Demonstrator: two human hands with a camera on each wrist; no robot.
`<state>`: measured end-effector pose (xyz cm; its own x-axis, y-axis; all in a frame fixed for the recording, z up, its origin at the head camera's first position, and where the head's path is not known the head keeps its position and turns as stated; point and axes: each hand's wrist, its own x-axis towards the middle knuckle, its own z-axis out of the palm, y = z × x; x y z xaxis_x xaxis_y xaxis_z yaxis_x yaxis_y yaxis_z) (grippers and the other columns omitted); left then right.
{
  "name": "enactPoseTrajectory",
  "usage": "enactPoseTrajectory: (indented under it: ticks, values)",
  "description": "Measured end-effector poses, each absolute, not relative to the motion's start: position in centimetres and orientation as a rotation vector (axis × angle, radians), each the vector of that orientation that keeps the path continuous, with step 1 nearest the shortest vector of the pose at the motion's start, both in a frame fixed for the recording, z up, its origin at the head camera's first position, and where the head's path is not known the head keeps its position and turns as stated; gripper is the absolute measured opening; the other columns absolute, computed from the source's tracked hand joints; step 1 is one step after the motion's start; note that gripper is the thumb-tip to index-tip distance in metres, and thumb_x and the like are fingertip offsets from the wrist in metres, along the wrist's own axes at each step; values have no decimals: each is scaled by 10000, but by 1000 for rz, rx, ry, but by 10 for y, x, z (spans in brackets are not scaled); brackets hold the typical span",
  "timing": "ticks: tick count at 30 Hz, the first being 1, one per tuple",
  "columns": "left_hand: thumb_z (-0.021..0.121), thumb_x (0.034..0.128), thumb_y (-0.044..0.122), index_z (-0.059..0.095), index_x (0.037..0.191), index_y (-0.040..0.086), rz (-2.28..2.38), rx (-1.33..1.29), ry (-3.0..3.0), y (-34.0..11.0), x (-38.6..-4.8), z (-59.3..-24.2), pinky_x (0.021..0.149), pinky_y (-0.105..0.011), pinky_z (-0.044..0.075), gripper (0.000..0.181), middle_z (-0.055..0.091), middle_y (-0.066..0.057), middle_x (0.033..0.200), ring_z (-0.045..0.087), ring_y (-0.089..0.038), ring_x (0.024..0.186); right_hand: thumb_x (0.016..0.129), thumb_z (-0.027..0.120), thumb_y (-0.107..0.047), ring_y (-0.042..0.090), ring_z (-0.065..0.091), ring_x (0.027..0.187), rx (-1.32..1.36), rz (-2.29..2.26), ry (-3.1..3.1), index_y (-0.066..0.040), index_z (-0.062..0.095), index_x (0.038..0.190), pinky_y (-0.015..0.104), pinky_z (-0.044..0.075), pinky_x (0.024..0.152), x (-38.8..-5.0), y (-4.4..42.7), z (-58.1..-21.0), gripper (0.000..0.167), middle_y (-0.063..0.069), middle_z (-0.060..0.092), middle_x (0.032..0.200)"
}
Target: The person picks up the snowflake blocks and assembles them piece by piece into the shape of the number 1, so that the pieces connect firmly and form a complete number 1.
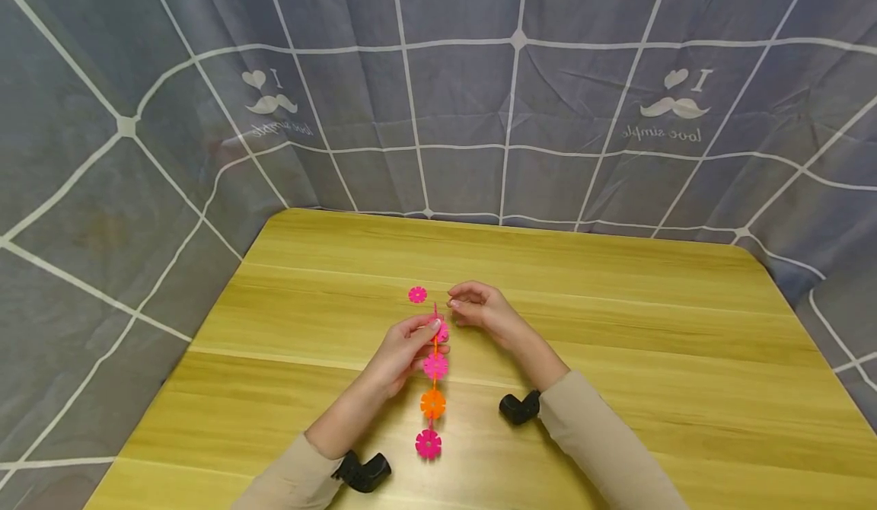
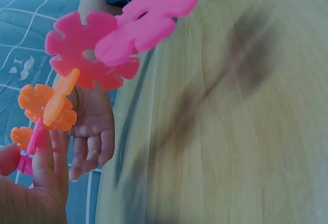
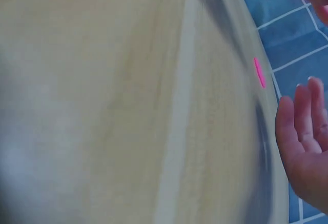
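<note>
A chain of interlocking plastic flower discs [image 1: 433,403], pink and orange, hangs over the table toward the person. My left hand [image 1: 404,350] pinches it near its far end between thumb and fingers. In the left wrist view the linked pink disc [image 2: 84,49] and orange disc [image 2: 47,106] show notched rims, slotted crosswise into one another. Just right of the chain's far end is my right hand [image 1: 483,312], fingers loosely bent and holding nothing visible. A loose pink disc [image 1: 417,294] lies on the table beyond the left hand.
The wooden table [image 1: 651,358] runs back to a grey curtain [image 1: 466,99] with white lines, which also stands along the left and right sides. Black wrist-worn devices sit at the left wrist [image 1: 366,472] and right wrist [image 1: 518,408].
</note>
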<state>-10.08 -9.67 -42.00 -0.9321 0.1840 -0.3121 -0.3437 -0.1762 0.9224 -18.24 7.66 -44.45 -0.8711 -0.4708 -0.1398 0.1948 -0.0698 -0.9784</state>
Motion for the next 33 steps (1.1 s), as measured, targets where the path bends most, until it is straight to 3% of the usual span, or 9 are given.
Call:
enactPoseTrajectory:
  ticks: [4, 11, 19, 25, 29, 33]
  values:
    - [514, 966, 146, 438, 1301, -96, 2178, -208, 1740, -102, -100, -421, 571, -152, 526, 420, 628, -26, 886, 650, -78, 709, 880, 602, -3, 176, 602, 811, -247, -1933, 1827, 150, 484, 1184, 311, 542, 738, -189, 69, -446, 359, 127, 630, 936]
    - [507, 970, 144, 416, 1317, -101, 2185, -204, 1736, -108, -102, -422, 545, -140, 515, 435, 634, 3, 827, 644, -68, 690, 841, 636, 20, 149, 602, 735, -232, -1811, 2017, 85, 579, 1118, 260, 543, 683, -204, 48, -451, 291, 88, 633, 860]
    - [508, 969, 144, 417, 1332, -82, 2195, -207, 1743, -113, -104, -420, 493, -120, 483, 437, 647, -14, 811, 649, -71, 688, 795, 675, 11, 100, 509, 657, -392, -1577, 2367, 31, 655, 1060, 174, 415, 551, -211, 20, -453, 266, 107, 631, 815]
    - [498, 973, 136, 430, 1322, -81, 2196, -213, 1745, -115, -105, -419, 536, -146, 516, 417, 646, -13, 816, 648, -74, 685, 785, 747, -187, 112, 453, 586, -350, -1305, 2614, -60, 677, 1063, 195, 347, 500, -213, 10, -449, 314, 17, 549, 701]
    - [496, 974, 139, 428, 1323, -79, 2201, -195, 1739, -115, -107, -420, 548, -155, 524, 417, 642, -14, 821, 645, -76, 687, 751, 779, -326, 136, 482, 645, -237, -1085, 2743, -133, 680, 1008, 238, 365, 532, -215, 4, -447, 336, 1, 575, 760]
    - [494, 975, 135, 417, 1326, -89, 2208, -194, 1724, -116, -106, -421, 545, -155, 524, 424, 638, -2, 798, 644, -72, 681, 737, 791, -322, 163, 516, 686, -160, -975, 2790, -143, 663, 926, 278, 386, 538, -214, 1, -448, 290, 5, 619, 820]
